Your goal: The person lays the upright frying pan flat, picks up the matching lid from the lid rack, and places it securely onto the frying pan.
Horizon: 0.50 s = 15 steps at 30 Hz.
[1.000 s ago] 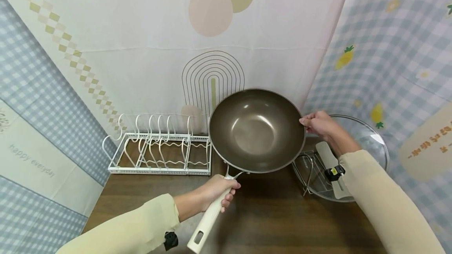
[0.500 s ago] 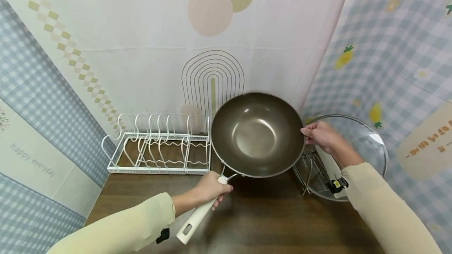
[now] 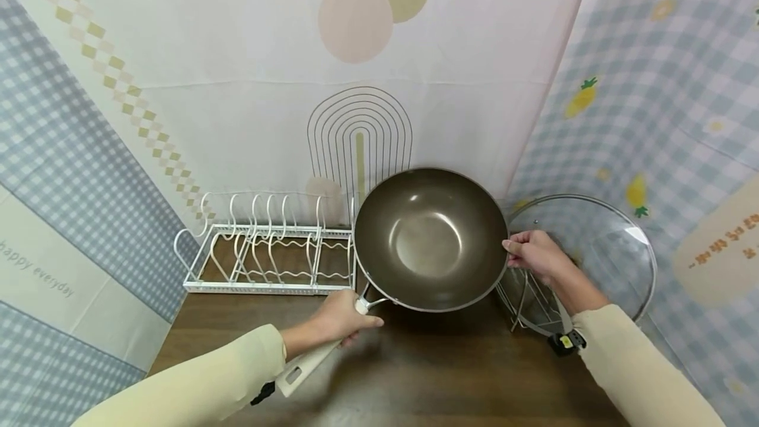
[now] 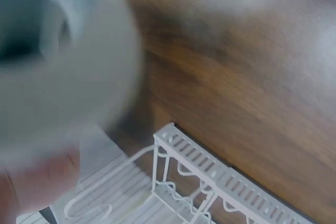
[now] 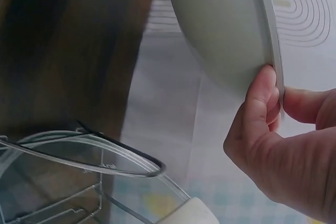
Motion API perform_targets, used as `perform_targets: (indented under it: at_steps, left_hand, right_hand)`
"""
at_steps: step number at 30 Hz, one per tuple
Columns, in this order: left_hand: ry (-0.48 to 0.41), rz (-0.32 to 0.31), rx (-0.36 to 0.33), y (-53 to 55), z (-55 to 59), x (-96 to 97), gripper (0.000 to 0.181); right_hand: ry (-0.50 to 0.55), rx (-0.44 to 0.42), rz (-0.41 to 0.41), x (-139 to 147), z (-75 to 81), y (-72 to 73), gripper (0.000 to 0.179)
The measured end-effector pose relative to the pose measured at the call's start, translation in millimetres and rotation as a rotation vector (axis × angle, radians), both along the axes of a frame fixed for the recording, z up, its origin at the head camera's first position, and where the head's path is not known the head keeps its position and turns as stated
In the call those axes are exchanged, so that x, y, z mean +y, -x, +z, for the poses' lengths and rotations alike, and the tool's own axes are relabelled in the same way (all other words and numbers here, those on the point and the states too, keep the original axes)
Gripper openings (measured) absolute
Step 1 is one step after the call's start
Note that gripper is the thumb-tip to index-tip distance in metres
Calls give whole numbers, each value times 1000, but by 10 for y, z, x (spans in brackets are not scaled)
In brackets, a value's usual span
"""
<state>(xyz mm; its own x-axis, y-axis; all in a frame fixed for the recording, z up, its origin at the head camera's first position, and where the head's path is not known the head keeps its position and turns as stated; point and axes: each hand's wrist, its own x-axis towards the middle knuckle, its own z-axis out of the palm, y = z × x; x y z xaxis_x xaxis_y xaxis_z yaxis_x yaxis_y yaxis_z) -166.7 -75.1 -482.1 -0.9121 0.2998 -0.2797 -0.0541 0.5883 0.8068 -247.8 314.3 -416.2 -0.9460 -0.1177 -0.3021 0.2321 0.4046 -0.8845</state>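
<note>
A dark brown wok (image 3: 429, 239) with a cream handle (image 3: 311, 362) is held up over the wooden table, its inside facing me. My left hand (image 3: 339, 317) grips the handle close to where it joins the pan. With thumb and fingers, my right hand (image 3: 536, 254) pinches the rim on the right side. Seen in the right wrist view, the pale outside of the wok (image 5: 226, 30) hangs beside the right hand (image 5: 283, 145), rim between thumb and fingers. In the left wrist view the cream handle (image 4: 100, 82) looms blurred, hiding most of the left hand.
A white wire rack (image 3: 267, 259) with several upright loops stands at the left, against the back cloth. Behind my right forearm, a glass lid (image 3: 617, 242) leans in a metal stand (image 3: 522, 302). Checked cloth (image 3: 652, 104) hangs at the right side of the wooden table (image 3: 445, 374).
The wok has come down slightly in the head view, and its handle has swung leftward with my left hand. My right hand has lowered along with the rim. Both hands keep their hold.
</note>
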Motion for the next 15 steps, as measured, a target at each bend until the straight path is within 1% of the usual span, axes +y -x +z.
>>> perform_targets:
  at_steps: [6, 9, 13, 15]
  left_hand:
    - [87, -14, 106, 95, -66, -110, 35]
    - [154, -18, 158, 130, -80, -156, 36]
    - [247, -27, 224, 132, -100, -196, 39]
    - [286, -35, 281, 124, -135, -209, 40]
  right_hand:
    - [49, 35, -37, -70, -121, -118, 24]
    - [74, 46, -71, -110, -191, -189, 24]
    - [102, 57, -113, -143, -279, -292, 22]
    - [110, 55, -125, -147, -319, -344, 21]
